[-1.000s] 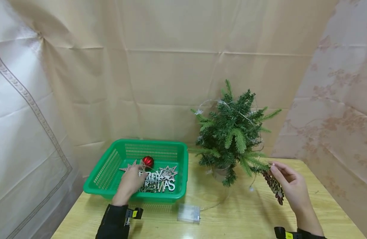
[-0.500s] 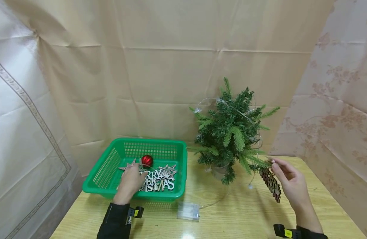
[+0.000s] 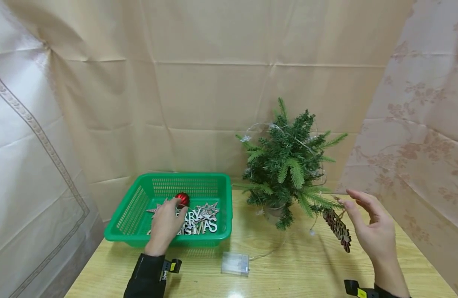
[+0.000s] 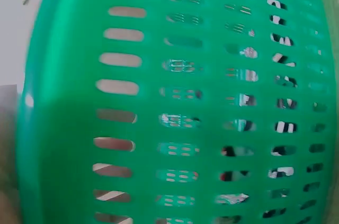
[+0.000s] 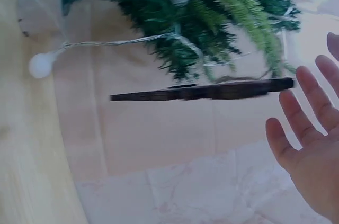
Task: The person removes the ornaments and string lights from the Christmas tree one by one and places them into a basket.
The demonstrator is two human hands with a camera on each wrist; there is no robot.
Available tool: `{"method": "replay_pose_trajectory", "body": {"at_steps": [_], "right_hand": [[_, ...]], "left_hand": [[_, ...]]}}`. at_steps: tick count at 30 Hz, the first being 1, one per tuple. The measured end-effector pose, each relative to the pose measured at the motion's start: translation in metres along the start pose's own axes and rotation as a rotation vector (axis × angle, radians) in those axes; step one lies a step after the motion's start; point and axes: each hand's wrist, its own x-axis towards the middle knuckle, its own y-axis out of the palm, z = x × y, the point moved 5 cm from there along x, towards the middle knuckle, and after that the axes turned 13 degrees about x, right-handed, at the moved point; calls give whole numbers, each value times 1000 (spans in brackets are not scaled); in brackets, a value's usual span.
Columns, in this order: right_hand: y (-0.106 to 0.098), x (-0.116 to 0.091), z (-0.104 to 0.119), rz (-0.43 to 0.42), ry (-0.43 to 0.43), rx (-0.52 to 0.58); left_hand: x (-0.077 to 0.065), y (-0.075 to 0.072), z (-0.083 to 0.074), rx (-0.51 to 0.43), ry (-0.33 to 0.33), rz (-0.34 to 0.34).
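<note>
Beige cloth (image 3: 214, 99) behind, 1 brown pinecone-shaped ornament (image 3: 337, 230), just released by the loosened right hand (image 3: 376, 231), is borne by green branches (image 3: 321, 201); grip of left hand (image 3: 165, 223) cannot be told.

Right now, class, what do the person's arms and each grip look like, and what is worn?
The left grip is bare, below a black fabric sleeve; a black, boxy wrist device with a yellow mark sits beside it. The right grip is bare too, with a similar yellow-marked black device and black sleeve edge.
</note>
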Motion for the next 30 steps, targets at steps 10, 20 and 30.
{"method": "replay_pose_trajectory", "body": {"at_steps": [10, 20, 30], "right_hand": [[-6, 1, 2, 22, 56, 27], [-23, 0, -20, 102, 139, 12], [-29, -11, -52, 208, 240, 148]], "left_hand": [[-12, -25, -51, -37, 158, -108], [-50, -50, -184, -385, 502, -98], [-88, -8, -298, -412, 716, 244]]}}
